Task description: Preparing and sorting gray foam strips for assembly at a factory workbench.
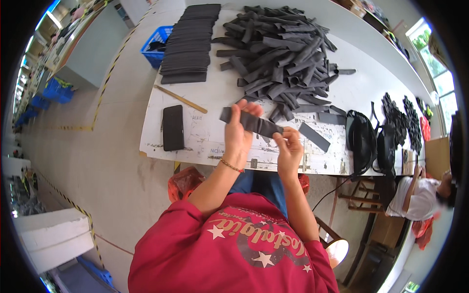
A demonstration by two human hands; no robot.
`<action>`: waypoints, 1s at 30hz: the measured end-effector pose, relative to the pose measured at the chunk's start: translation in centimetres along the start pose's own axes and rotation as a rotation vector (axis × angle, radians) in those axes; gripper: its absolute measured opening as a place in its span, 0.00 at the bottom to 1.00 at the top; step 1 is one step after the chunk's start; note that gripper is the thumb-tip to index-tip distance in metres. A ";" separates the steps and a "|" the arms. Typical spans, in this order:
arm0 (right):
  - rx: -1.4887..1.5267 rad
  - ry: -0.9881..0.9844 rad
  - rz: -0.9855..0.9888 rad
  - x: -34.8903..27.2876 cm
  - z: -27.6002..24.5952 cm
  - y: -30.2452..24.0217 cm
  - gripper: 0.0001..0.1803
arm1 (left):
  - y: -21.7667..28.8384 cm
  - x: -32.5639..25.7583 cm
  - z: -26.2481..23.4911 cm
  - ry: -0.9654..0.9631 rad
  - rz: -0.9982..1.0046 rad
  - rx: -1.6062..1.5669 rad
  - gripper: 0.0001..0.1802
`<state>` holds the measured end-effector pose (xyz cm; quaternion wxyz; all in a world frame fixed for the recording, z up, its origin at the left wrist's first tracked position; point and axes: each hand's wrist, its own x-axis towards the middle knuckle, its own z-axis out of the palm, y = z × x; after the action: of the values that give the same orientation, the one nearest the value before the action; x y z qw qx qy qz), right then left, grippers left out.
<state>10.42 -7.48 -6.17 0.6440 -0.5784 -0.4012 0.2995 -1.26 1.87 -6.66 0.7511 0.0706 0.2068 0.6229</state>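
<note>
A dark grey fabric strip (261, 126) is stretched between my hands above the table's near edge. My left hand (239, 129) grips its left end, thumb on top and fingers behind. At the strip's right end, my right hand (289, 145) pinches the corner between thumb and fingers. Just right of my right hand lies a flat grey rectangular piece (314, 136). A heap of loose, curled dark fabric pieces (283, 49) spreads beyond my hands. To its left, similar pieces lie flat in a long overlapping row (188, 46).
A black phone (173, 128) and a wooden stick (181, 99) lie on the white table (215, 93) at left. A blue basket (155, 49) stands past its left edge. At right are a black bag (360, 141) and dark bundles (394, 115); another person (415, 198) sits beyond.
</note>
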 end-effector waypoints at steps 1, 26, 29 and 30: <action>0.104 0.078 -0.015 -0.2 -0.6 -0.6 0.06 | 0.5 0.6 -0.1 -0.018 0.050 -0.040 0.22; -0.977 -0.057 0.015 -0.2 -10.4 4.6 0.11 | -1.5 1.6 -0.8 -0.118 0.248 0.881 0.13; -1.197 0.072 -0.236 3.3 -13.2 4.4 0.16 | -5.1 4.7 -1.3 -0.180 0.061 1.056 0.14; -1.267 0.040 -0.332 4.2 -14.3 4.7 0.16 | -6.9 5.5 -1.0 -0.190 0.048 1.055 0.14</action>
<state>25.23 -10.36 -10.18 0.2236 -0.7818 -0.5718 -0.1092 5.37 5.51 -11.28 0.6145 0.4994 0.4211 0.4423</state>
